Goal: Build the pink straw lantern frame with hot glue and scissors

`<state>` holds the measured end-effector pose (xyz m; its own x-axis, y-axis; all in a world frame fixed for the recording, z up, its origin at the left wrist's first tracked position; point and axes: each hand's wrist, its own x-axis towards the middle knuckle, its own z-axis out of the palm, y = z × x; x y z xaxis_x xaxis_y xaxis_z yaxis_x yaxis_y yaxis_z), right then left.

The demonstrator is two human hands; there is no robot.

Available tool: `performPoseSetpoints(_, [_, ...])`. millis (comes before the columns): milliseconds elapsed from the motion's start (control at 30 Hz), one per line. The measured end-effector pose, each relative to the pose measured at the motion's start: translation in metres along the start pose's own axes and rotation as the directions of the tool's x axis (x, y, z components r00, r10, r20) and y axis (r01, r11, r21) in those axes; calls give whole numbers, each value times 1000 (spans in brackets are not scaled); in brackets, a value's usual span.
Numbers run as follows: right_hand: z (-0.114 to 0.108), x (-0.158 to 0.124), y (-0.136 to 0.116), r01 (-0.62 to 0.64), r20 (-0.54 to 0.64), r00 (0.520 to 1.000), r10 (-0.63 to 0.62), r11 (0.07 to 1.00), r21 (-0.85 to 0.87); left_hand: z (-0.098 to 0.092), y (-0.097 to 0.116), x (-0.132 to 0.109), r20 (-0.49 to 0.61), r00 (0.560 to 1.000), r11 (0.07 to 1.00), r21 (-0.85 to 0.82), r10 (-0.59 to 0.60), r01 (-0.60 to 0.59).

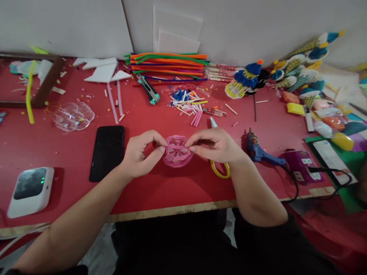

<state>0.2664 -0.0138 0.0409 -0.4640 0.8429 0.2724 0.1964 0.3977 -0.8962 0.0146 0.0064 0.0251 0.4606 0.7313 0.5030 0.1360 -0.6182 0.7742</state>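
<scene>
A round pink openwork piece (178,163) with a ring-like rim and spokes is in front of me over the red table. Across its upper part runs a narrow pink strip (176,147). My left hand (145,152) pinches the strip's left end between thumb and forefinger. At the right end, the thumb and forefinger of my right hand (215,145) are closed on the same strip. Whether the strip is fixed to the round piece, I cannot tell. Partly under my right hand lie yellow-handled scissors (220,173), their blade tips showing beyond it.
A black phone (106,152) and a white device (31,191) lie left. To the right are a blue glue gun (259,151) and a purple power box (304,166). Behind are a box cutter (147,89), cut sticks (189,101) and coloured pipe cleaners (169,65).
</scene>
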Motion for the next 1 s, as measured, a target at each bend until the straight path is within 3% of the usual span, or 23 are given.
performPoseSetpoints(233, [-1,1,1,116,22,993,-114,990,-75,-2,4,3,25,991,984,123,129,-131])
performPoseSetpoints(600, [0,0,3,112,3,994,-112,989,-100,-4,4,3,107,951,935,178,290,-305])
performPoseSetpoints(1000, [1,0,3,93,-3,996,-93,992,-85,-5,4,1,107,952,941,157,286,-300])
